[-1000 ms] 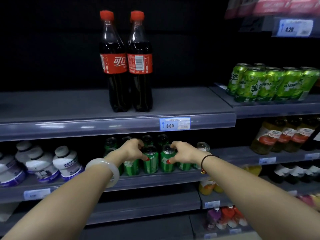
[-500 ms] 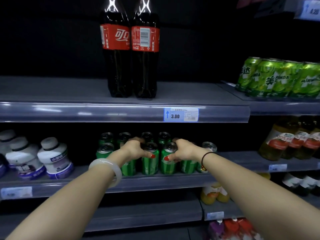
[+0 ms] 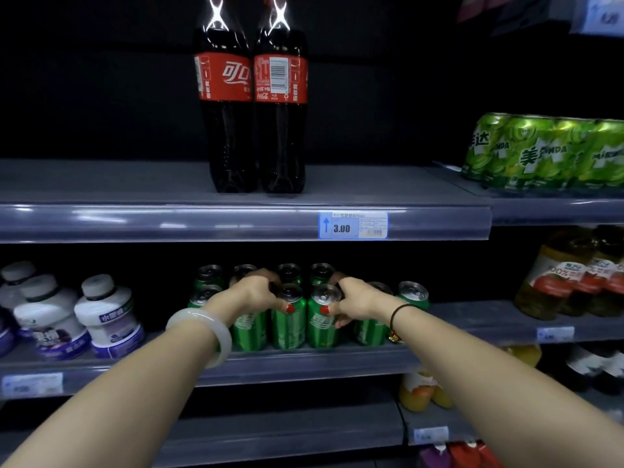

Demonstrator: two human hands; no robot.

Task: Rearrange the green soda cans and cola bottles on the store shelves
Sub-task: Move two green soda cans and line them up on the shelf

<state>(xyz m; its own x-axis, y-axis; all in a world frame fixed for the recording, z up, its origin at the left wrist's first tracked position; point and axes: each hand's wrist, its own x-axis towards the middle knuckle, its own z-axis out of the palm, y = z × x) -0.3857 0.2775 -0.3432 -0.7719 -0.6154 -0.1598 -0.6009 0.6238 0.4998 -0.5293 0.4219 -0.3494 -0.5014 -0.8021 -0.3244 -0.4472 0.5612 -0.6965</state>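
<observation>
Two cola bottles (image 3: 251, 109) with red labels stand side by side on the upper shelf (image 3: 135, 184). Below, several dark green soda cans (image 3: 322, 319) stand in two rows on the middle shelf (image 3: 304, 363). My left hand (image 3: 253, 293) grips the top of a front-row green can, fingers curled over it. My right hand (image 3: 354, 298) grips the top of another front-row can just right of the centre pair. The cans under both hands are largely hidden.
White and purple bottles (image 3: 104, 319) stand left of the cans. Light green cans (image 3: 547, 150) fill the upper right shelf, juice bottles (image 3: 574, 275) sit below them. A 3.00 price tag (image 3: 353, 225) hangs on the upper shelf's edge. More drinks stand on the lower shelves.
The view has moved closer and tilted down, so the cola bottle caps are cut off. Both hands stay on the front-row cans, gripping them more tightly.
</observation>
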